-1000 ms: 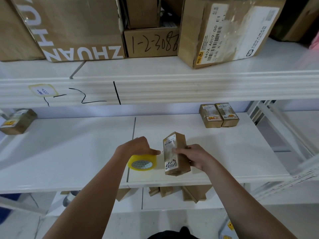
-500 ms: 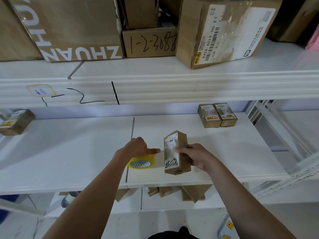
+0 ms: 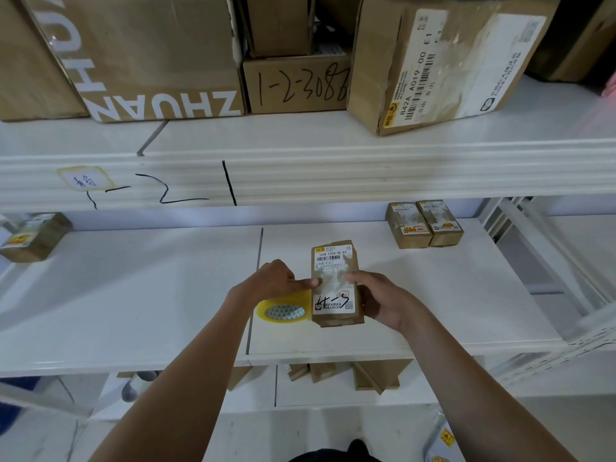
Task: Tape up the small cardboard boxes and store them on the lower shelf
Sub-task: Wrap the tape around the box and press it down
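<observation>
Boxes are what this job is about, and one small cardboard box (image 3: 336,284) is sitting near the front of the white middle shelf (image 3: 133,295), with its label side facing up. It looks like it is being kept there because the flat shelf is making a good table for taping. The right hand (image 3: 383,303) is curling around the right side of the box, with the thumb pressing on top, most likely to keep the box from sliding. The left hand (image 3: 271,281) is holding the yellow tape roll (image 3: 285,310) under its palm, just to the left of the box, and one finger is reaching out straight and pushing down on the clear tape lying across the label. That finger is probably sticking the tape end down. Two more small boxes (image 3: 423,224) are sitting side by side at the back right of the same shelf, and another small box (image 3: 35,235) is lying far off to the left. Down below, brown boxes (image 3: 346,373) are showing on the lower shelf (image 3: 333,400), where this box is probably going next.
</observation>
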Available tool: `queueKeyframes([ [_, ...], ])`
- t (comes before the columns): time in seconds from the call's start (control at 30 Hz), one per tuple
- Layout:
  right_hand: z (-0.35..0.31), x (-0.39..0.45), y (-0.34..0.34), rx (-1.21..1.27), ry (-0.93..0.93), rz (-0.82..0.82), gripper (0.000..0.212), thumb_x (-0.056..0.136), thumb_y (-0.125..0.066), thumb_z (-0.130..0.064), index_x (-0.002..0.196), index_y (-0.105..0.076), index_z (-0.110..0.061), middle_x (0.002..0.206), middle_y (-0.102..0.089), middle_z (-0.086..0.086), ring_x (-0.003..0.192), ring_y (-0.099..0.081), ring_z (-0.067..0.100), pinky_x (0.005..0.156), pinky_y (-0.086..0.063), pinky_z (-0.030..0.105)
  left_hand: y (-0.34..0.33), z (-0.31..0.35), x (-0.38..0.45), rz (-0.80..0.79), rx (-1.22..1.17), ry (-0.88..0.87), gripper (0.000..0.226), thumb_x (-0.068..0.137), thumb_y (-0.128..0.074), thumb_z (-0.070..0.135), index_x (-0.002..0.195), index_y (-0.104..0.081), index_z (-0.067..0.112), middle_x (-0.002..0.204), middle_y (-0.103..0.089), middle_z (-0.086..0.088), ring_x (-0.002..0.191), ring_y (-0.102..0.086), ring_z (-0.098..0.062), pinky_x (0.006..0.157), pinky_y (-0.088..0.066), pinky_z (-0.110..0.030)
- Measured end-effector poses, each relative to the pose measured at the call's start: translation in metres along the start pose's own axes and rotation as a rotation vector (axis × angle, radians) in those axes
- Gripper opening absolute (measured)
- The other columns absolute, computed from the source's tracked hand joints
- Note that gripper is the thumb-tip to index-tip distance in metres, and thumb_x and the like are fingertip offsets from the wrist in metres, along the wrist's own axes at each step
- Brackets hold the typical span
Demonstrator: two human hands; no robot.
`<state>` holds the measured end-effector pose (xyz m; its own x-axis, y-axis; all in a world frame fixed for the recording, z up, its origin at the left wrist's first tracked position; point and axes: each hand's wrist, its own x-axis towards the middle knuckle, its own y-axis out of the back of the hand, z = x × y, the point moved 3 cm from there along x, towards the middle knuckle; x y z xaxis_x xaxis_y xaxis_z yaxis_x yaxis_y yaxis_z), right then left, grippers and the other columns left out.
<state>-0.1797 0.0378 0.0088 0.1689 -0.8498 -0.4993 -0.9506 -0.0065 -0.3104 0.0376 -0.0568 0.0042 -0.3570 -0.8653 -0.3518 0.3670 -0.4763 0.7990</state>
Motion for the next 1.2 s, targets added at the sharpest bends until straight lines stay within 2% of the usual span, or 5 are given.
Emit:
queueKeyframes([
  [0.2,0.004,0.010,-0.024,-0.085,0.008,0.154,0.055,0.084,-0.075,-0.053,0.124,-0.064,-0.017,0.109,-0.077,0.008,0.099,-0.075,0.028,0.093,-0.058,0.048,-0.003,-0.006,0.006,-0.001,0.084,0.011,0.097,0.047,-0.043,0.104,0.062,-0.060,0.010,0.057,-0.059,0.000,0.051,-0.056,-0.014,0.055,-0.042,-0.027],
  [0.43,0.016,0.019,-0.025,-0.197,-0.009,0.287,0.047,0.071,-0.092,-0.018,0.112,-0.070,-0.012,0.091,-0.080,0.005,0.080,-0.078,0.022,0.065,-0.061,0.032,-0.009,-0.016,0.005,-0.035,0.070,0.073,0.077,0.064,-0.057,0.092,0.060,-0.066,0.016,0.056,-0.063,0.004,0.049,-0.058,-0.010,0.052,-0.041,-0.021],
  [0.63,0.010,0.015,-0.008,-0.163,-0.035,0.211,0.047,0.072,-0.091,-0.013,0.115,-0.072,-0.010,0.098,-0.079,0.010,0.088,-0.077,0.028,0.072,-0.062,0.038,-0.007,-0.031,-0.001,-0.145,-0.223,0.030,0.044,0.088,-0.068,0.058,0.096,-0.078,0.016,0.096,-0.073,-0.001,0.091,-0.068,-0.022,0.076,-0.052,-0.030],
  [0.83,0.010,0.014,-0.001,-0.141,-0.032,0.157,0.049,0.073,-0.089,-0.012,0.118,-0.071,-0.010,0.104,-0.078,0.012,0.095,-0.076,0.030,0.085,-0.061,0.046,-0.002,-0.034,-0.003,-0.144,-0.210,0.023,0.049,0.084,-0.071,0.061,0.048,-0.065,0.029,0.050,-0.055,0.013,0.061,-0.056,-0.012,0.063,-0.042,-0.025],
  [1.2,0.000,0.002,-0.007,-0.128,-0.002,0.017,0.059,0.067,-0.089,-0.025,0.121,-0.069,-0.012,0.109,-0.076,0.014,0.097,-0.076,0.029,0.066,-0.061,0.033,-0.002,-0.022,0.000,0.021,-0.060,-0.028,0.052,0.074,-0.073,0.071,0.056,-0.064,0.023,0.056,-0.058,0.008,0.053,-0.056,-0.005,0.052,-0.038,-0.019],
])
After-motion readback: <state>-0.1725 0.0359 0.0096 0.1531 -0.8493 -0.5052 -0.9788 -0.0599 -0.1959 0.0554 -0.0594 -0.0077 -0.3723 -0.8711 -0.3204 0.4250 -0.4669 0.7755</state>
